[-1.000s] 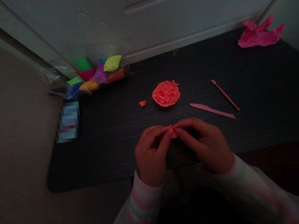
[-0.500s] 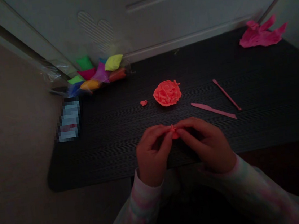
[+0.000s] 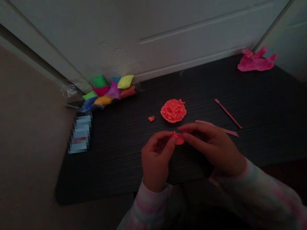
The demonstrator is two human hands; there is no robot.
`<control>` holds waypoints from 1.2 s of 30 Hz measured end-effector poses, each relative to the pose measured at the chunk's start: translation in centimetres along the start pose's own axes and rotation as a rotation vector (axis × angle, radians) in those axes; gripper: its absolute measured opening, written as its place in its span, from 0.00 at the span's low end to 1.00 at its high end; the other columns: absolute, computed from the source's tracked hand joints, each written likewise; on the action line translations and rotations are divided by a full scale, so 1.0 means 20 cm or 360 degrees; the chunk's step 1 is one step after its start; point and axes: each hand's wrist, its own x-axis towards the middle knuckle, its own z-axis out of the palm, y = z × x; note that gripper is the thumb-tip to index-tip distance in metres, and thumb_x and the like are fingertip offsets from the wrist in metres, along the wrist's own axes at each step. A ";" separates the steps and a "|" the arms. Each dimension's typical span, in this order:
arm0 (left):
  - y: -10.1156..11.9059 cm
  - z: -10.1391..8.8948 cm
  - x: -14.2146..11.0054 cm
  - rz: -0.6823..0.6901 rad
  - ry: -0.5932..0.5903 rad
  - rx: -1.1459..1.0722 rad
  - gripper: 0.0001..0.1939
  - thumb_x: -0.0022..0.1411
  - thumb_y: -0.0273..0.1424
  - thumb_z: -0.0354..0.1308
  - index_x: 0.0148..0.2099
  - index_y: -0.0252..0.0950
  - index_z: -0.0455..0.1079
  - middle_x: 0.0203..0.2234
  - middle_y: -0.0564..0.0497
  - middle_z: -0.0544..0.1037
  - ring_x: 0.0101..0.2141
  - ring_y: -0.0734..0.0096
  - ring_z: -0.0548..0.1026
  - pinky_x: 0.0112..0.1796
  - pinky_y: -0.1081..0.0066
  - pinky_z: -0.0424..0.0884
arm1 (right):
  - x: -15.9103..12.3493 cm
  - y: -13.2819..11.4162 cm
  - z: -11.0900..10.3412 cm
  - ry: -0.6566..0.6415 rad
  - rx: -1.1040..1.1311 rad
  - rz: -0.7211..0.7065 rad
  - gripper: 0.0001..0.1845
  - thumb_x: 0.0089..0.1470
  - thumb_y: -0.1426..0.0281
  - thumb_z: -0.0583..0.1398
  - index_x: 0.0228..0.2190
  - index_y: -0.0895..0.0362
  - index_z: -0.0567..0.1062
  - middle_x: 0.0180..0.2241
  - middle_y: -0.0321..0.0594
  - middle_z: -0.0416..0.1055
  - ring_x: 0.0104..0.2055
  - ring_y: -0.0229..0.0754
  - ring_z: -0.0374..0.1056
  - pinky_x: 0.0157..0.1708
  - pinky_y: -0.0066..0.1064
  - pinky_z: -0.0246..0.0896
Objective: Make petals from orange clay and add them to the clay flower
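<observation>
Both my hands meet over the near part of a dark table (image 3: 270,134). My left hand (image 3: 155,161) and my right hand (image 3: 215,146) pinch a small piece of orange clay (image 3: 179,139) between their fingertips. Just beyond it lies a round orange clay flower (image 3: 173,110) made of many little pieces. A tiny orange clay scrap (image 3: 151,119) lies left of the flower.
Two pink plastic modelling tools lie to the right: a thin stick (image 3: 227,113) and a flat knife (image 3: 228,131) partly behind my right hand. Several coloured clay packets (image 3: 108,91) are piled at the back left. A crumpled pink wrapper (image 3: 256,61) sits back right. A white wall panel stands behind.
The camera has tilted, so everything sits lower and smaller in view. My hands stay together on the clay piece, now nearer the flower.
</observation>
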 end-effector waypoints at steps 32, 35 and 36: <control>-0.02 0.03 0.01 -0.0206 0.0024 -0.0094 0.06 0.44 0.23 0.62 0.29 0.35 0.70 0.23 0.56 0.77 0.26 0.78 0.75 0.30 0.78 0.71 | 0.09 0.04 0.02 -0.0203 0.0238 0.0265 0.05 0.46 0.70 0.59 0.29 0.58 0.71 0.25 0.35 0.72 0.28 0.36 0.67 0.28 0.28 0.62; -0.02 0.03 0.02 -0.0216 0.0033 -0.0023 0.06 0.45 0.23 0.61 0.29 0.35 0.70 0.23 0.56 0.76 0.26 0.79 0.75 0.30 0.79 0.71 | 0.08 0.04 0.02 -0.0217 0.0107 0.0245 0.06 0.46 0.70 0.59 0.30 0.58 0.72 0.27 0.37 0.72 0.30 0.37 0.67 0.29 0.30 0.61; -0.02 0.04 0.02 -0.0212 0.0032 0.0012 0.05 0.46 0.23 0.60 0.29 0.35 0.70 0.23 0.56 0.76 0.26 0.78 0.75 0.30 0.79 0.71 | 0.08 0.04 0.02 -0.0224 0.0067 0.0230 0.06 0.46 0.70 0.59 0.29 0.59 0.72 0.27 0.38 0.72 0.30 0.38 0.67 0.30 0.30 0.61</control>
